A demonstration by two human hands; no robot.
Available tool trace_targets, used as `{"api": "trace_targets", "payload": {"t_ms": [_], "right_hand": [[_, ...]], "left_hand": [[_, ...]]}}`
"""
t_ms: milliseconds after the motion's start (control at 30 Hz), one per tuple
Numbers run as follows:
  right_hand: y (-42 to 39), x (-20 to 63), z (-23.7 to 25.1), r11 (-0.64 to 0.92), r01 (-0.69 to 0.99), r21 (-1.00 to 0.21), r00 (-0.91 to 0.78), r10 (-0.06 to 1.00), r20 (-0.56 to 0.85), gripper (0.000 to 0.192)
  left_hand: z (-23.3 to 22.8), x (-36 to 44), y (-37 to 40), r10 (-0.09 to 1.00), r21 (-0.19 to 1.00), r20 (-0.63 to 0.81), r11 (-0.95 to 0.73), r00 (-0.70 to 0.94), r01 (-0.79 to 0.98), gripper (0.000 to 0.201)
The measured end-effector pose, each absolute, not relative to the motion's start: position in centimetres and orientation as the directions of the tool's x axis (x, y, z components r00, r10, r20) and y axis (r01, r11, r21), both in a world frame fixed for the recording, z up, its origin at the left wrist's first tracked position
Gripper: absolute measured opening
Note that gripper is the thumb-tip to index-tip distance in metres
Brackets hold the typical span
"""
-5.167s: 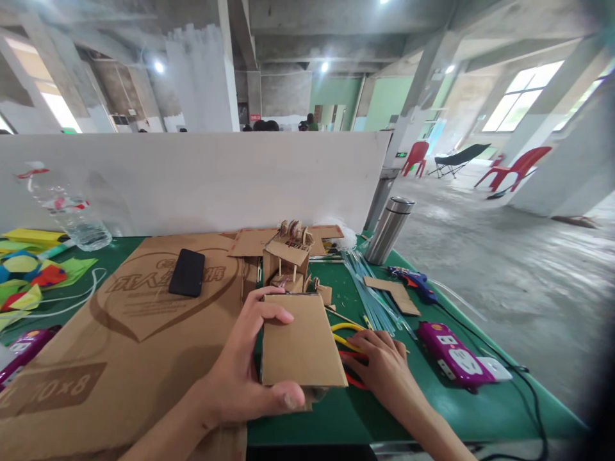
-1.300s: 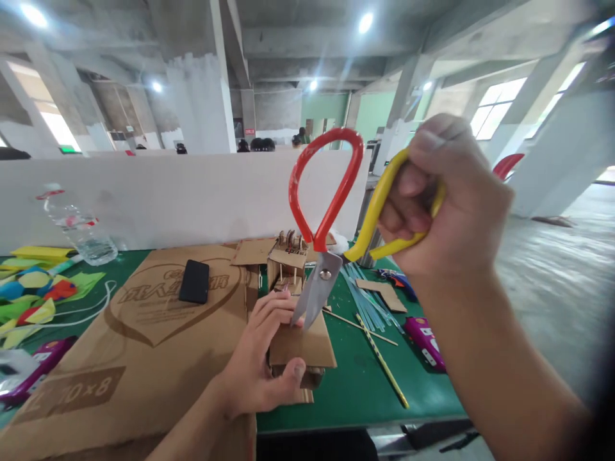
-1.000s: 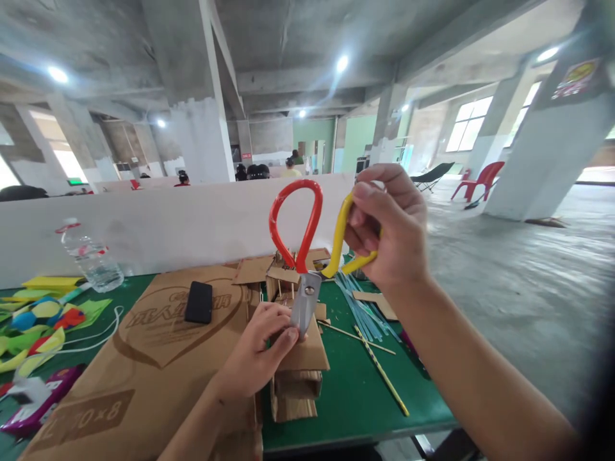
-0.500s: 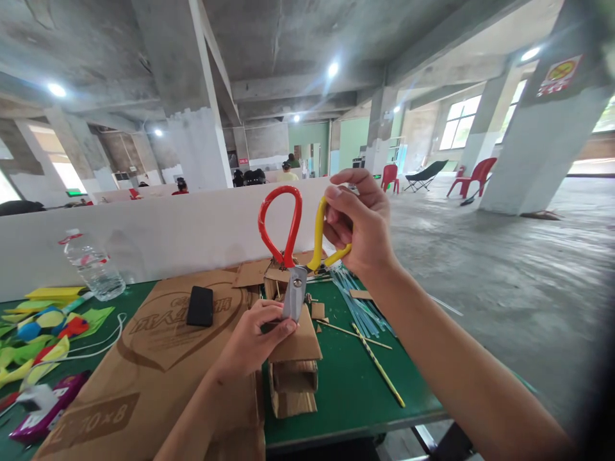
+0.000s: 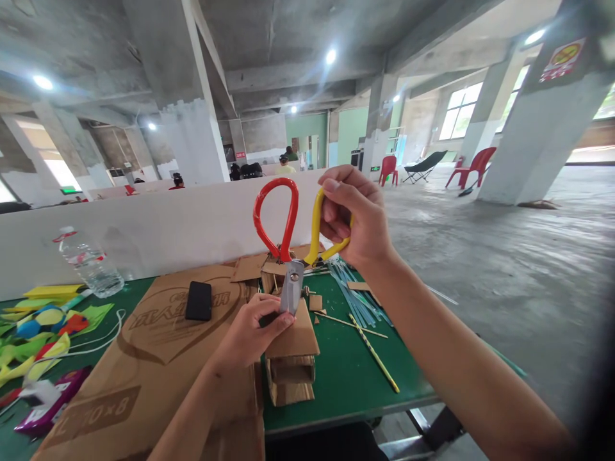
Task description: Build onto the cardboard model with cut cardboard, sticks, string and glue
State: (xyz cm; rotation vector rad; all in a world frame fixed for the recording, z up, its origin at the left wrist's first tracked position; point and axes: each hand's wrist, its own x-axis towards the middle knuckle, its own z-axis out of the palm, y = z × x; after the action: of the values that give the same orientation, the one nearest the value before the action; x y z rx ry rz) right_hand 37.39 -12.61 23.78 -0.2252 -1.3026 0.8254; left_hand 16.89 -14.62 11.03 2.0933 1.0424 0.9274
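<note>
Green matte table [image 5: 355,390]: right hand [image 5: 358,221] grips looped scissors [image 5: 293,256]; left hand [image 5: 250,330] pinches corrugated cardboard [image 5: 293,339].

Scissors [image 5: 292,243]: glossy plastic handles, smooth metal blades; cardboard piece [image 5: 293,336]: matt, rough.

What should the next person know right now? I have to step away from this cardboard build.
Right hand: raised, shut on the yellow loop of the scissors; the red loop is free, blades point down.
Left hand: steadies the small cardboard box on the green table, fingertips at the blade tips.
Blades meet the box's top flap beside those fingers; whether they have cut into it cannot be told.
Nearby: phone on the big cardboard sheet, water bottle, sticks right of the box.
Left: any cutting; watch the left fingers.
</note>
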Motion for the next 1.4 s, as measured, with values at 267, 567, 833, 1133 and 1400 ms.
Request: {"api": "trace_targets", "payload": {"t_ms": [267,567,833,1133,1400], "right_hand": [[-12.9,37.8,23.5,0.691,-0.394,-0.606,-0.024,0.651,0.759,0.017],[-12.5,38.5,23.1,0.661,-0.409,-0.629,-0.016,0.684,0.729,0.02],[-12.3,39.0,22.7,0.665,-0.454,-0.593,0.04,0.681,0.732,0.02],[-12.6,39.5,22.0,0.601,-0.543,-0.586,0.075,0.73,0.68,0.016],[-11.2,39.6,20.0,0.529,-0.534,-0.66,-0.088,0.741,0.665,0.038]], "left_hand": [[11.4,16.9,-14.9,0.829,0.749,0.32,-0.518,0.459,0.413,0.021],[11.6,17.1,-14.8,0.819,0.734,0.333,-0.536,0.468,0.416,0.02],[11.4,17.1,-14.9,0.806,0.703,0.362,-0.566,0.468,0.431,0.037],[11.5,16.8,-15.5,0.814,0.659,0.362,-0.568,0.455,0.492,0.032],[11.8,16.8,-15.7,0.811,0.618,0.37,-0.579,0.453,0.531,0.031]]}}
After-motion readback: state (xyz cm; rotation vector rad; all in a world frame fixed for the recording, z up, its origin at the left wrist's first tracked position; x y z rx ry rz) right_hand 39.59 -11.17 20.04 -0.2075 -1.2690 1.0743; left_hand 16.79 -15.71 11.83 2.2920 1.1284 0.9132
